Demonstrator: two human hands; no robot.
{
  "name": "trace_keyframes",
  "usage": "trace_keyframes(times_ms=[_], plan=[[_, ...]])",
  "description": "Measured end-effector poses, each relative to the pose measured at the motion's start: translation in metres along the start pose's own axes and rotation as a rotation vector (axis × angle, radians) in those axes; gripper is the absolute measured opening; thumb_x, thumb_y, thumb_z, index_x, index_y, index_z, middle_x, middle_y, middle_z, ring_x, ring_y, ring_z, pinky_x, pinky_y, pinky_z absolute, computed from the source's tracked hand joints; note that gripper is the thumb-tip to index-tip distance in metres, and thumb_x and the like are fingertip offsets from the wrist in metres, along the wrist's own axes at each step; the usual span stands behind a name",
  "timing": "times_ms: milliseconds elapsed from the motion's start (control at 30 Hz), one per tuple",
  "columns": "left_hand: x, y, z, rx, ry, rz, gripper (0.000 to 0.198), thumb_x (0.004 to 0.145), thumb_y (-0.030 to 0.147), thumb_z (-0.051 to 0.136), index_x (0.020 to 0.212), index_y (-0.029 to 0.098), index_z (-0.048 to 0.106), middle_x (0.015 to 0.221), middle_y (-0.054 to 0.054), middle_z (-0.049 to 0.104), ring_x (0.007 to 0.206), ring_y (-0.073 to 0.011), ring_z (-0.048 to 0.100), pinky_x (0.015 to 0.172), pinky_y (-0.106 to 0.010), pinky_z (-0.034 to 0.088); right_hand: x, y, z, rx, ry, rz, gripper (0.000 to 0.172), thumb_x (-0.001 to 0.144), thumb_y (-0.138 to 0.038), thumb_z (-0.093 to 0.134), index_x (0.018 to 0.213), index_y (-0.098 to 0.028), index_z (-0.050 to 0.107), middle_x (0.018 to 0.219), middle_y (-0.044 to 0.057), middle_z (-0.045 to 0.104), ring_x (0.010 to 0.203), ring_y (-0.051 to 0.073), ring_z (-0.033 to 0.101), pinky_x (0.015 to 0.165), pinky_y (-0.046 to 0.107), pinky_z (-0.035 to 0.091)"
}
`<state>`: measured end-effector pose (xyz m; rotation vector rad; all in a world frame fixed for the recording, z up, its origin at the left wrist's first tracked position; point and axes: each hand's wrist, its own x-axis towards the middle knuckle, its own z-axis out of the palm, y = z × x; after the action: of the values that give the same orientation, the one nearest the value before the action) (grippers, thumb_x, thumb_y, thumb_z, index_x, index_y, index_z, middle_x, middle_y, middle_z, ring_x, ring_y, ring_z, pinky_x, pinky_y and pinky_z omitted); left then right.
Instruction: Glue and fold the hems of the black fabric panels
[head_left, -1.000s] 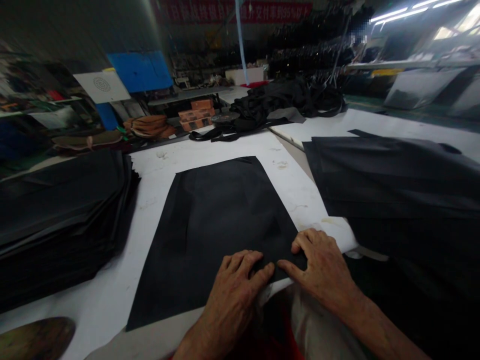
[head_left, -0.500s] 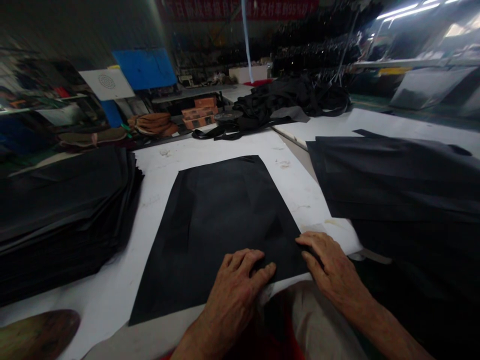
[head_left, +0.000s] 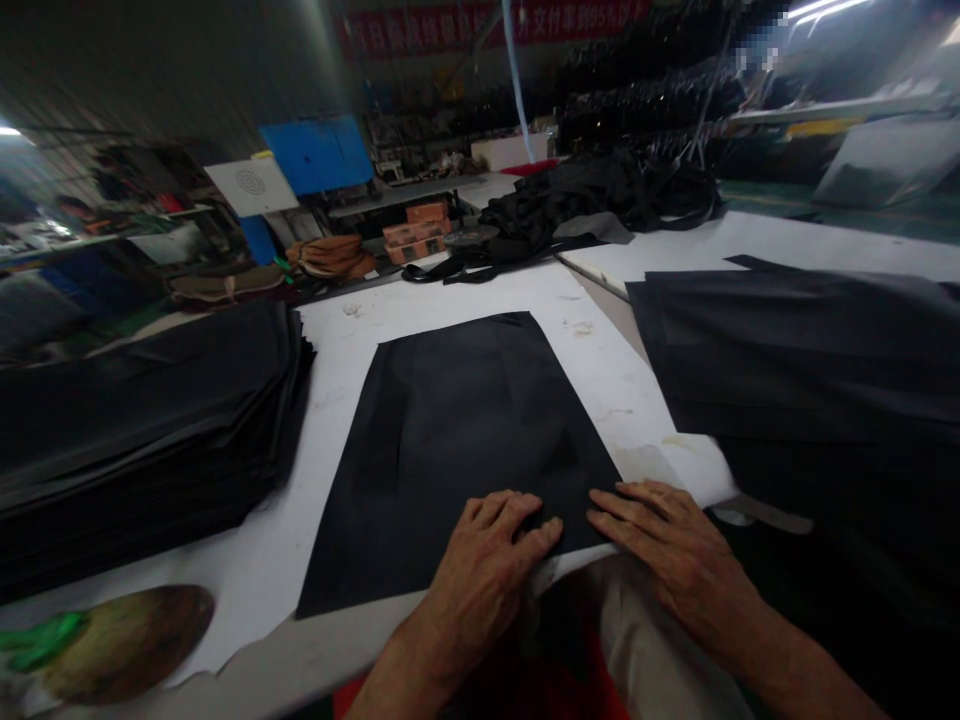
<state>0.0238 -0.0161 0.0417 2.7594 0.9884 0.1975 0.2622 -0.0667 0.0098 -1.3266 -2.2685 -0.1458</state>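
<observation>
A flat black sheet [head_left: 457, 430], perhaps fabric or thin leather, lies on a white-covered table in front of me. My left hand [head_left: 491, 560] rests on its near edge, fingertips down and nothing held. On the sheet's near right corner lies my right hand [head_left: 675, 545], its fingers stretched out flat and apart. A small gap of black sheet shows between the two hands. The near edge of the table hides partly behind my left wrist.
Left of the sheet is a thick stack of black pieces [head_left: 150, 430]; more black sheets [head_left: 795, 350] lie at right. A brownish rounded object [head_left: 135, 640] with green material sits at the near left. Black straps [head_left: 585, 200] are heaped at the back, near orange-brown boxes [head_left: 416, 235].
My right hand has slid inward from the sheet's right edge, its fingers flattening onto the corner. My left hand has barely moved. The view has turned left, showing more of the brownish object.
</observation>
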Motion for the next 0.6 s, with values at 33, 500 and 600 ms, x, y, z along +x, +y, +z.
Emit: trace_keyframes(times_ms=[33, 500, 600], plan=[[0.000, -0.001, 0.000, 0.005, -0.012, 0.004, 0.044, 0.090, 0.014, 0.045, 0.129, 0.034, 0.044, 0.131, -0.002, 0.049, 0.115, -0.0221, 0.043, 0.094, -0.039, 0.036, 0.000, 0.001, 0.001, -0.001, 0.020, -0.005, 0.054, 0.076, 0.004, 0.036, 0.117, -0.022, 0.058, 0.121, 0.001, 0.060, 0.111, 0.022, 0.049, 0.092, 0.043, 0.038], [0.005, 0.010, -0.009, -0.023, 0.074, 0.047, 0.036, 0.085, 0.010, 0.047, 0.116, 0.026, 0.054, 0.123, -0.003, 0.053, 0.113, -0.0213, 0.044, 0.096, -0.038, 0.038, 0.002, 0.002, 0.002, 0.023, 0.076, -0.020, 0.053, 0.077, 0.004, 0.034, 0.114, -0.023, 0.061, 0.119, -0.001, 0.062, 0.107, 0.022, 0.051, 0.089, 0.040, 0.038], [0.011, 0.023, -0.004, 0.012, 0.068, 0.098, 0.038, 0.087, 0.017, 0.046, 0.125, 0.024, 0.046, 0.124, -0.004, 0.052, 0.111, -0.0220, 0.045, 0.095, -0.038, 0.038, 0.000, 0.001, 0.004, 0.065, 0.097, 0.035, 0.055, 0.076, 0.005, 0.033, 0.114, -0.023, 0.061, 0.119, -0.001, 0.062, 0.109, 0.022, 0.049, 0.092, 0.042, 0.035]])
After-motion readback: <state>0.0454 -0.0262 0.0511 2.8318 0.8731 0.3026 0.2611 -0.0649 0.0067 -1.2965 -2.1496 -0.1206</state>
